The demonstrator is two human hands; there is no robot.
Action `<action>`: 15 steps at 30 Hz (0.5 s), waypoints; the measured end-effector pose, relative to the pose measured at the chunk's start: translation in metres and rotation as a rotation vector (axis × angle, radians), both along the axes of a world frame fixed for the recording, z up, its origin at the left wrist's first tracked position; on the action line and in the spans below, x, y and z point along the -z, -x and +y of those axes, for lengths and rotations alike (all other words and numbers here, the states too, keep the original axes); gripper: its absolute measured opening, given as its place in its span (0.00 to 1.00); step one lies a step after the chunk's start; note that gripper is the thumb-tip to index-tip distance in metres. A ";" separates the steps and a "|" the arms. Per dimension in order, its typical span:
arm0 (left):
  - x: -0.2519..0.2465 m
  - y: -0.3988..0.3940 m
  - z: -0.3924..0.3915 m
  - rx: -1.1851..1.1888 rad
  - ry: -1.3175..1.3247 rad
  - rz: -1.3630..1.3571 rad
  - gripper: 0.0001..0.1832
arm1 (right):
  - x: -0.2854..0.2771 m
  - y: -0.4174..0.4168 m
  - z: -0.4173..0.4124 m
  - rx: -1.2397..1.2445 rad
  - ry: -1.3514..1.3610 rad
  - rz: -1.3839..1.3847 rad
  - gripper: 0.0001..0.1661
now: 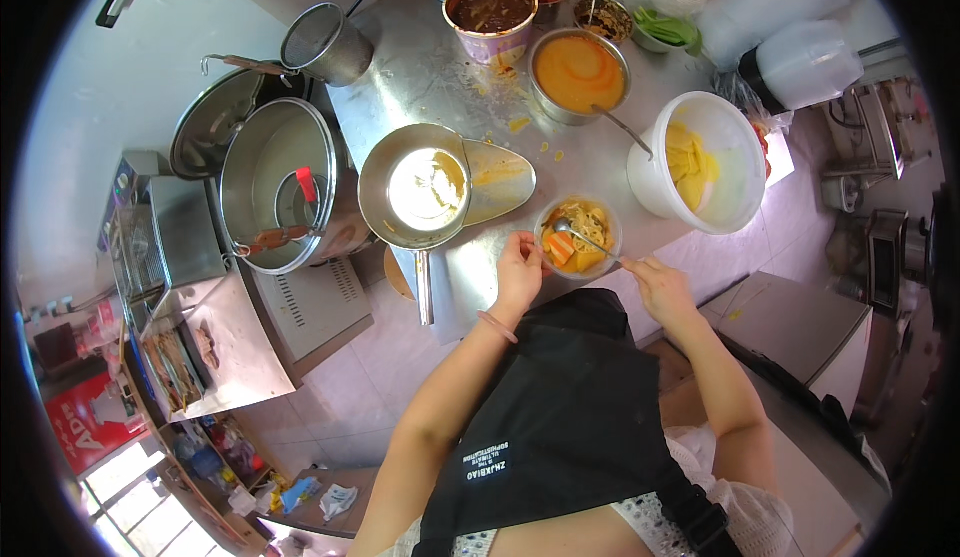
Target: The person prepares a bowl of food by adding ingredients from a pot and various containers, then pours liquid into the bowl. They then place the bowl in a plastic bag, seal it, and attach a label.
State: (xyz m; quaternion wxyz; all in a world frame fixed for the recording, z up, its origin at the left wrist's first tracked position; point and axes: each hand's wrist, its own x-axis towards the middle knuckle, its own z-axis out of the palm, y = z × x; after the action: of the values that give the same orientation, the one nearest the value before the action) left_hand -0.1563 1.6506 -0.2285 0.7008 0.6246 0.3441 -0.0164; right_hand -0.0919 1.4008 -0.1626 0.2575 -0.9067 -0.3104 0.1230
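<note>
A round transparent plastic bowl (616, 240) stands near the front edge of the steel worktop. In it are noodles (592, 219) and an orange-and-white striped piece of food (560, 248) in yellow-orange sauce. My left hand (523, 272) grips the bowl's left rim between thumb and fingers. From the right, my right hand (660, 287) holds the handle end of a metal spoon (592, 242), whose head rests among the food. Just left of the bowl lies a steel pan with a wide scoop-like spout (499, 182), sauce smeared inside it.
Behind the bowl are a steel pot of orange sauce (577, 73) with a ladle and a tub of dark sauce (491, 13). A white bucket (649, 182) with yellow contents stands right. At left are a large stockpot (277, 136) and a mesh strainer (326, 43).
</note>
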 end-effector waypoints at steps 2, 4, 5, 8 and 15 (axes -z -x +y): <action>0.002 -0.003 0.006 0.026 -0.048 0.004 0.07 | -0.009 -0.004 -0.007 0.010 0.047 0.016 0.17; 0.003 -0.004 0.012 0.032 -0.034 0.020 0.08 | -0.023 -0.009 -0.005 0.007 0.045 0.020 0.17; 0.003 -0.003 0.012 0.021 -0.030 0.008 0.09 | -0.028 -0.010 0.000 -0.001 0.019 0.019 0.18; 0.003 -0.002 0.014 0.024 -0.044 -0.005 0.09 | -0.019 -0.007 0.005 -0.109 0.026 -0.044 0.19; 0.002 -0.008 0.023 0.054 -0.111 0.001 0.10 | -0.018 -0.016 -0.004 -0.163 0.097 -0.146 0.25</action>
State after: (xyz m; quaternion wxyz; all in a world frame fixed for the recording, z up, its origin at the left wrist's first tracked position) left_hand -0.1483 1.6737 -0.2303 0.6644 0.6716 0.3276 -0.0167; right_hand -0.0757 1.3969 -0.1444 0.1792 -0.8965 -0.3946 0.0920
